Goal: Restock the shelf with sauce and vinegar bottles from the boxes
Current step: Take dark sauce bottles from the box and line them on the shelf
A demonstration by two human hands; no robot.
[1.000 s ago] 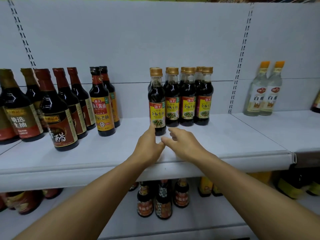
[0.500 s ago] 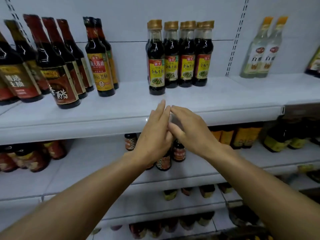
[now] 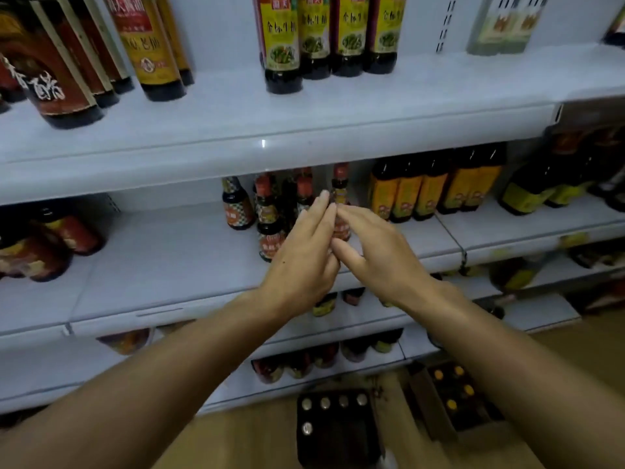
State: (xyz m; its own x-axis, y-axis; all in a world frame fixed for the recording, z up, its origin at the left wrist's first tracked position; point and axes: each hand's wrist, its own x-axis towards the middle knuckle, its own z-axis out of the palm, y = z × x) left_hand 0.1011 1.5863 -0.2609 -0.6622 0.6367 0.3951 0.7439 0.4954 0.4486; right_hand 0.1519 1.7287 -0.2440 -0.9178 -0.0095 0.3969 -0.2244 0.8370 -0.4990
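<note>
Two hands meet mid-frame, empty. Left hand (image 3: 301, 255) and right hand (image 3: 375, 255) both have straight, loose fingers; fingertips touch in front of the second shelf (image 3: 162, 265), holding nothing.

Top shelf (image 3: 236, 130): four soy bottles (image 3: 331, 38) with yellow labels stand in a row near the middle, well back from the front edge; their tops are cut off by the frame. Toward the left end, dark vinegar bottles (image 3: 64, 79) and a tall orange-label bottle (image 3: 148, 52), also cropped above. At the right end, pale clear bottles (image 3: 500, 25), only the lower parts in view, blurred.

Second shelf: small red-cap bottles (image 3: 267, 211) cluster at the middle, several hidden behind the hands; count cannot be told. Right of them, orange-label bottles (image 3: 433, 191), tops hidden under the top shelf's lip. Left end: dark red bottles (image 3: 37, 245), smeared by blur.

Lower shelves: jars and bottles too blurred to identify.

Floor, bottom edge: a dark box (image 3: 338, 431) with five silver caps showing along its left and far side, rest dark. Just right, a second box (image 3: 453, 397) with yellow caps, partly covered by the right forearm.
</note>
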